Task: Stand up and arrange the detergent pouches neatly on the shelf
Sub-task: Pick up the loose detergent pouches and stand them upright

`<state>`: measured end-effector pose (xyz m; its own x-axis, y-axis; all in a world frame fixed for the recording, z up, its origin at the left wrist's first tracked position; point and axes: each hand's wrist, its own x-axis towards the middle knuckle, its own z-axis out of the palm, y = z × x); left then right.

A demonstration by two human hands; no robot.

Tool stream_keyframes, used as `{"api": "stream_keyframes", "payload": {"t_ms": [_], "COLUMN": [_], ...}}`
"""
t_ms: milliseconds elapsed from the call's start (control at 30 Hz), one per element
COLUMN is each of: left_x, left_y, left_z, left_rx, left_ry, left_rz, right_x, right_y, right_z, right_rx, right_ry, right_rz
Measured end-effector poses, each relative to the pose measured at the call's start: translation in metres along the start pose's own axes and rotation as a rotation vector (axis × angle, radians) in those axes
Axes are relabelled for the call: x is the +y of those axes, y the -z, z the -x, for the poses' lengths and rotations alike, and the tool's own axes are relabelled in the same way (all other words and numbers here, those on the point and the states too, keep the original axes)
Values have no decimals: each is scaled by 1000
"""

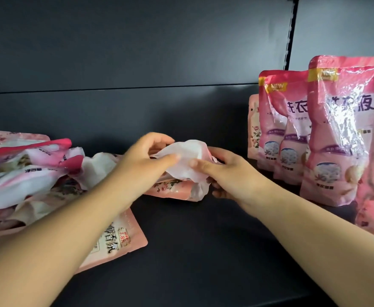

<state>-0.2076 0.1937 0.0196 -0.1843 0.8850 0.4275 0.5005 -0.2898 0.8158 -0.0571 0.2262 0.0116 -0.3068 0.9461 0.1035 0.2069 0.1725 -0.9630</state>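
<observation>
Mid-shelf (192, 240), both hands, left hand (147, 156) and right hand (223, 171), pinch one limp pouch (185, 160), grip clamped on its white base; it may sag and flop, or an elbow could topple the standing pouches (334, 129) or nudge the heap (26, 173)

Both hands meet at mid-shelf on one crumpled pink-and-white pouch (183, 165): the left hand (144, 160) pinches its top, the right hand (223, 171) curls round its right end. A heap of pouches (26, 173) lies left; upright pouches (336, 129) stand right on the dark shelf (203, 251).
</observation>
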Motion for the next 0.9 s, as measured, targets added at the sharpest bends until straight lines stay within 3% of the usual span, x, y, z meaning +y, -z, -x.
{"api": "stream_keyframes", "payload": {"t_ms": [200,467,700,900], "left_x": [-5,11,40,37], "left_y": [3,10,41,41], "left_z": [-5,-5,12,17], "left_rx": [26,129,146,39], "left_ry": [-85,-252,-313,-329], "left_rz": [-230,-614,-551,-530], "right_x": [0,-1,-22,-22], "right_y": [5,25,34,31], "right_z": [-2,-5,2,8], "right_rx": [108,116,-71,-77], "right_ry": [5,65,115,241], "right_rz": [-15,115,-99,118]}}
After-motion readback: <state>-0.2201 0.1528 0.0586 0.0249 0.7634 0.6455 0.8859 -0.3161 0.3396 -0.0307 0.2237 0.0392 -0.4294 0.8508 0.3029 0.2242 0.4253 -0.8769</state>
